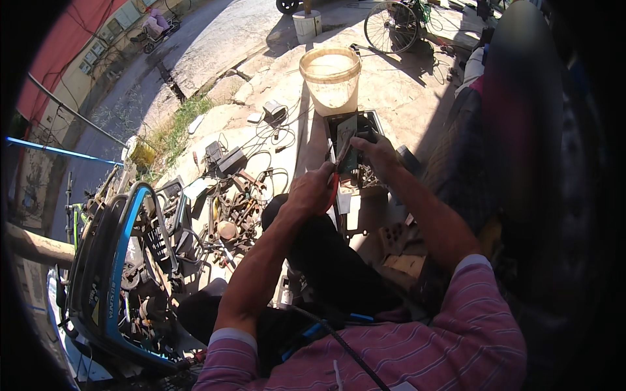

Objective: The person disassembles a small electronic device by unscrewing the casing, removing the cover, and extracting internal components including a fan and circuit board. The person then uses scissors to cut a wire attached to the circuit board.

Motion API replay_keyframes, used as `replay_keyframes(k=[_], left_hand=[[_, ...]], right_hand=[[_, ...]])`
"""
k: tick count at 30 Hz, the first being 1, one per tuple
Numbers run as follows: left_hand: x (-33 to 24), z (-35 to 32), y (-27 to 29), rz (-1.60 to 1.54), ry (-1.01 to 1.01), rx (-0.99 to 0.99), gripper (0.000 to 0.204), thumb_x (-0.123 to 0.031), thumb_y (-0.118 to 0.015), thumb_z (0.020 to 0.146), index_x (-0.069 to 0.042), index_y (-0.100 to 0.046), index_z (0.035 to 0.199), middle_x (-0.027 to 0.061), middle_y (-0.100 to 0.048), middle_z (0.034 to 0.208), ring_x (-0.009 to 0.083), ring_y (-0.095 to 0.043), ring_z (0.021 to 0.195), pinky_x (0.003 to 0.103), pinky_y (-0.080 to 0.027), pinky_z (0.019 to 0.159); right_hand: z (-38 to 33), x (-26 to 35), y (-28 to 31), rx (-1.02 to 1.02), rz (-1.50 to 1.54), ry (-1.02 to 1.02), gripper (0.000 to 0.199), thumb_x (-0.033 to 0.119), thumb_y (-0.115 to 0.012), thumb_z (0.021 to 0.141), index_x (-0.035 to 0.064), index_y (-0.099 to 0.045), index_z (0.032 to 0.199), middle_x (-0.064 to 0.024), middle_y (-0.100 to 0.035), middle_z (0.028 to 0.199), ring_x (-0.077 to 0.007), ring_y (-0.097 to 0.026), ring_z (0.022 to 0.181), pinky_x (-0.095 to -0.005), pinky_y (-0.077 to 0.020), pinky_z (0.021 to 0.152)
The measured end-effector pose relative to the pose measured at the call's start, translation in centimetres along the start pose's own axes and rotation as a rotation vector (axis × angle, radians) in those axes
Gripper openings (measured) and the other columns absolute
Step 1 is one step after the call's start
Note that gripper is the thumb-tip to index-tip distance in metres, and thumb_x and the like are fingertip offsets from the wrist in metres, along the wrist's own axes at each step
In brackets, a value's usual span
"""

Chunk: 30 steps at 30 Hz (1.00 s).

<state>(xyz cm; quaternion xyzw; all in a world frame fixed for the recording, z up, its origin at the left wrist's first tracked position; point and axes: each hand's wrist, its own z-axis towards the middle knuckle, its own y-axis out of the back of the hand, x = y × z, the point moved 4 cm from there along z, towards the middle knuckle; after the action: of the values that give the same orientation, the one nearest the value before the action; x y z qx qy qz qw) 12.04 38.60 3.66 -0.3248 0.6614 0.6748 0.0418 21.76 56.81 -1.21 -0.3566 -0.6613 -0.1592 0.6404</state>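
Observation:
My left hand [312,191] grips a red-handled tool [334,188], its metal tip pointing up at a small green circuit board [347,144]. My right hand [379,155] holds that board upright from its right side, just above an open black box [372,121] of small parts. Both hands work close together over my dark trousers, with my striped pink sleeves at the lower edge.
A translucent bucket [330,77] stands beyond the box on the stone ground. Scattered tools, wires and black adapters [229,161] lie to the left. A blue-framed vehicle part [117,260] sits at lower left, a bicycle wheel [391,26] far back, and another person [521,130] close on my right.

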Motion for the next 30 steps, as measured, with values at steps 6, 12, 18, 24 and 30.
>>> replay_keyframes(k=[6,12,18,24,30], left_hand=[[0.0,-0.1,-0.2,-0.008,-0.011,-0.017,0.025,-0.017,-0.056,0.093,-0.008,-0.057,0.116,0.0267,-0.068,0.085,0.0459,-0.068,0.082,0.052,-0.05,0.071],[0.4,0.0,-0.8,0.003,-0.048,-0.046,0.024,-0.017,-0.058,0.093,-0.006,-0.057,0.114,0.0269,-0.068,0.081,0.046,-0.068,0.079,0.052,-0.05,0.069],[-0.2,-0.1,-0.9,-0.092,0.002,-0.003,0.023,-0.018,-0.058,0.094,-0.007,-0.057,0.113,0.0285,-0.069,0.086,0.0481,-0.068,0.084,0.056,-0.05,0.073],[1.6,0.7,-2.7,-0.22,-0.069,-0.084,0.038,-0.019,-0.07,0.091,-0.002,-0.058,0.123,0.0225,-0.07,0.086,0.0361,-0.07,0.074,0.047,-0.052,0.066],[2.1,1.3,-3.2,-0.505,0.068,0.09,0.051,-0.015,-0.074,0.086,-0.002,-0.057,0.132,0.0134,-0.071,0.089,0.0232,-0.067,0.078,0.037,-0.053,0.073]], right_hand=[[0.1,0.1,0.0,0.011,0.0,0.02,0.028,0.027,-0.077,0.089,0.0053,-0.072,0.106,0.001,-0.067,0.087,-0.0073,-0.056,0.07,-0.0249,-0.0461,0.063],[-0.4,0.7,-0.3,0.015,-0.02,0.016,0.032,0.027,-0.077,0.088,0.0023,-0.072,0.108,-0.0031,-0.07,0.094,-0.0119,-0.065,0.081,-0.0277,-0.0525,0.074],[-0.9,1.2,-0.2,-0.021,-0.093,-0.004,0.032,0.026,-0.077,0.088,0.0008,-0.072,0.108,-0.0042,-0.071,0.096,-0.0123,-0.065,0.083,-0.0288,-0.0529,0.076],[-0.7,1.2,-0.1,-0.019,-0.134,-0.001,0.031,0.026,-0.077,0.088,0.0014,-0.074,0.105,-0.0032,-0.071,0.092,-0.0117,-0.064,0.078,-0.0279,-0.0518,0.072],[-0.6,1.5,0.6,-0.086,-0.217,-0.023,0.03,0.028,-0.079,0.086,0.0025,-0.075,0.102,-0.0019,-0.07,0.086,-0.0112,-0.062,0.074,-0.0287,-0.0505,0.068]])
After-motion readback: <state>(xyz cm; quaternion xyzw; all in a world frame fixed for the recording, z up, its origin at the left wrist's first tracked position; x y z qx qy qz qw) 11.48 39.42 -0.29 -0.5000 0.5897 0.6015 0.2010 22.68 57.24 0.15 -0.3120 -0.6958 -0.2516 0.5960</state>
